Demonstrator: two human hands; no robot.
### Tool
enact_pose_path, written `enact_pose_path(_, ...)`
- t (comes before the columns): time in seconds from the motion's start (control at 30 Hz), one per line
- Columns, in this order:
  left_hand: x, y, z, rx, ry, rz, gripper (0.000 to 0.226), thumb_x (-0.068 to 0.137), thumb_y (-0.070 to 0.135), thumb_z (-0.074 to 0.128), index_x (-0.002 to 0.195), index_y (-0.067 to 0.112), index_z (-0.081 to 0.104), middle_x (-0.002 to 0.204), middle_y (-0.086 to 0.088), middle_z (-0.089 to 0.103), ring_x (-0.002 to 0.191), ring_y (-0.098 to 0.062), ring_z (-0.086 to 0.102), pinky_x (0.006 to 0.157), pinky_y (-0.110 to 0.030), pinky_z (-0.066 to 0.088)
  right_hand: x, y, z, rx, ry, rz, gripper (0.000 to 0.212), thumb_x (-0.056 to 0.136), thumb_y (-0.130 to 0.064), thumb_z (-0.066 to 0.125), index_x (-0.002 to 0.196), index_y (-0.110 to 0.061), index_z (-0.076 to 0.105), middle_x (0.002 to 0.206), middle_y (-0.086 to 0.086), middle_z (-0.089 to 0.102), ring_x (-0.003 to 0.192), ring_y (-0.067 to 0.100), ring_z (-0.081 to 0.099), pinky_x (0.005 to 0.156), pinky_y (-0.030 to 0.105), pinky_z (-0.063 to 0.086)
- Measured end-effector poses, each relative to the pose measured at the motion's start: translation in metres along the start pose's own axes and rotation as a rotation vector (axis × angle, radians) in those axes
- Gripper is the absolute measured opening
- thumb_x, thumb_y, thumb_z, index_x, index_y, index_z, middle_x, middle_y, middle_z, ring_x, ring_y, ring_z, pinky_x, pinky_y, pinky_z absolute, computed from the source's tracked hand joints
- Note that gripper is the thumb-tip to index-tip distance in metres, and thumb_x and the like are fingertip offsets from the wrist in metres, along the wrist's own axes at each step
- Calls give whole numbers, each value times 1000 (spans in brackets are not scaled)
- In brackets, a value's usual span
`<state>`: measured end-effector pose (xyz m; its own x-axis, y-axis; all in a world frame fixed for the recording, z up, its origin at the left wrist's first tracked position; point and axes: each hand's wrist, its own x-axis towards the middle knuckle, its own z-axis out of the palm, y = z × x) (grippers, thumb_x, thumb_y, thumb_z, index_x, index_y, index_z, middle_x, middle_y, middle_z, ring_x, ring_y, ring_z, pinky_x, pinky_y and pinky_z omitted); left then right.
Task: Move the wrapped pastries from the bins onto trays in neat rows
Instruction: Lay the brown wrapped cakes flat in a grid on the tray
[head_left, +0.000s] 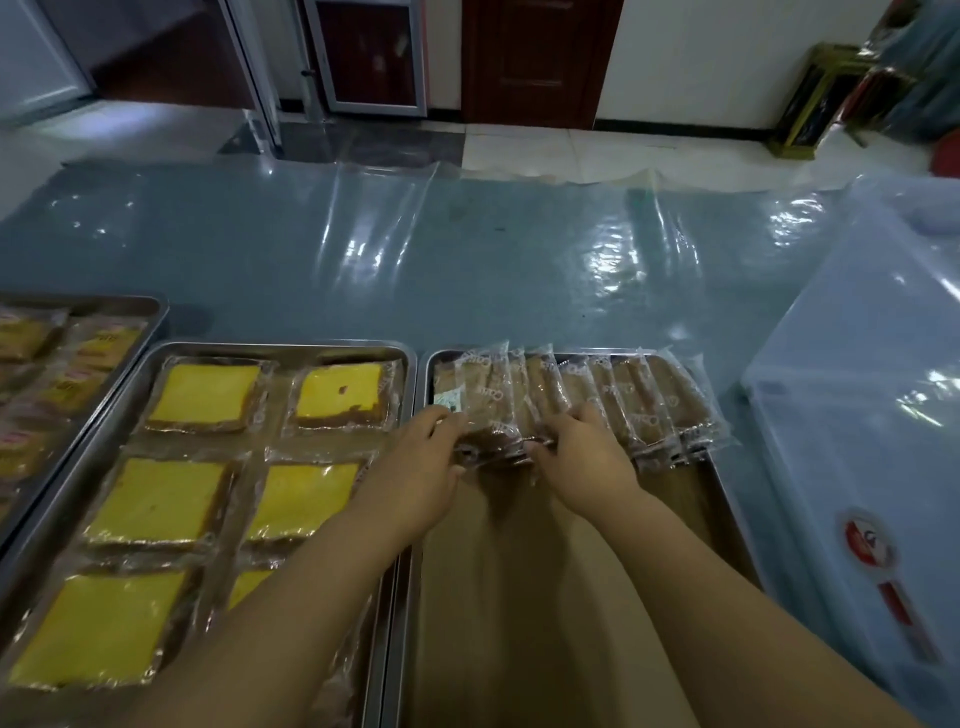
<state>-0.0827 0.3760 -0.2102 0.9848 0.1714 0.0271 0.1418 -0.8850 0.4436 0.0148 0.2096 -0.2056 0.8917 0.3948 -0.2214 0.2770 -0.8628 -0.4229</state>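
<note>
Wrapped pastries (597, 400) are being lined up at the far end of the tray (519, 597), their near ends pinched by the left hand (431, 460) and right hand (587, 460). Next, more should be fetched from the bin (857, 415)

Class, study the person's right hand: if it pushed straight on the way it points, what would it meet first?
The row of wrapped pastries at the far end of the tray: the right hand holds their near ends. Behind them, probably the tray's far rim, though depth is unclear.
</note>
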Motion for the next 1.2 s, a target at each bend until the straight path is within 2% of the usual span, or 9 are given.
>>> enact_pose_path(0.17, 33, -11, 18, 115, -97, -10, 79, 88, 30, 60, 148, 20, 11, 156, 0, 4, 143, -22, 8, 111, -36, 25, 5, 4, 7, 100, 50, 38, 24, 88, -36, 61, 107, -21, 64, 119, -2, 42, 93, 17, 55, 83, 34, 48)
enact_pose_path(0.23, 39, -13, 24, 171, -93, 23, 80, 87, 33, 61, 148, 19, 12, 156, -2, 10, 141, -23, 14, 111, -36, 25, 6, 7, 9, 143, 58, 33, 6, 87, -30, 64, 91, -25, 62, 115, -4, 43, 90, 15, 55, 80, 30, 47)
enact_pose_path(0.4, 37, -12, 29, 136, 2, 96, 69, 83, 33, 63, 142, 19, 30, 144, -2, 35, 126, -21, 37, 102, -31, 33, 3, 8, 11, 243, 113, 22, 21, 87, -18, 64, 73, -29, 53, 103, -7, 45, 86, 13, 53, 77, 26, 46)
enact_pose_path(0.6, 2, 2, 19, -187, 48, 64, 54, 91, 31, 53, 141, 22, 34, 139, 5, 31, 117, -12, 45, 96, -27, 43, -21, 17, 1, 402, 189, 67, 24, 91, -13, 56, 71, -25, 50, 75, -5, 58, 69, 7, 54, 53, 19, 37)
enact_pose_path(0.77, -41, 20, 1, -459, 168, -1, 27, 93, 31, 51, 118, 40, 48, 101, 27, 50, 94, 16, 47, 69, -5, 37, -61, 37, -6, 574, 290, 81, 23, 91, -10, 54, 77, -29, 53, 79, -7, 60, 76, 9, 59, 64, 24, 47)
enact_pose_path(0.9, -76, 31, -2, -774, 232, -211, 30, 94, 28, 51, 117, 47, 43, 105, 35, 52, 100, 15, 50, 80, -15, 40, -90, 58, -9, 665, 363, 99, 27, 93, -8, 49, 80, -31, 52, 84, -6, 61, 79, 14, 60, 69, 31, 51)
enact_pose_path(1.0, -104, 41, 9, -715, 199, -294, 41, 93, 28, 52, 130, 43, 38, 118, 29, 47, 106, 3, 49, 87, -28, 39, -111, 71, -14, 616, 390, 81, 27, 95, -9, 44, 81, -31, 50, 78, -11, 58, 70, -3, 56, 54, 15, 39)
enact_pose_path(1.07, -121, 50, 18, -659, 156, -325, 52, 93, 24, 52, 139, 33, 31, 125, 19, 40, 111, -1, 41, 89, -25, 34, -125, 82, -18, 571, 396, 59, 27, 95, -9, 41, 81, -29, 49, 77, -10, 57, 66, -12, 52, 47, 9, 37)
enact_pose_path(1.2, -152, 64, 33, -369, 2, -347, 52, 91, 15, 51, 140, 25, 35, 119, 4, 48, 92, -8, 49, 73, -21, 35, -149, 102, -26, 546, 407, 34, 28, 91, -4, 38, 73, -25, 47, 68, -4, 54, 56, -9, 50, 44, 9, 37)
